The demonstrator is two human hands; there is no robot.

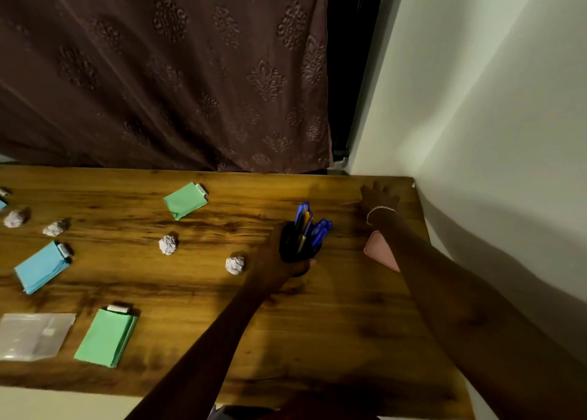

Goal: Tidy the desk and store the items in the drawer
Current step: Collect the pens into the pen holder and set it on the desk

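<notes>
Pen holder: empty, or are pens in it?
Pens in it: several blue pens stick out of the black pen holder that the left hand grips. How many, cannot tell.

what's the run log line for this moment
left hand: grips pen holder | right hand: fingers spread, far desk corner | paper balls, note pads: on desk

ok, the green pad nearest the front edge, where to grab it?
Pinch the green pad at its clip on the far short end, coming from above. The clip binds the sheets there; the other edges look loose and may fan.
</notes>
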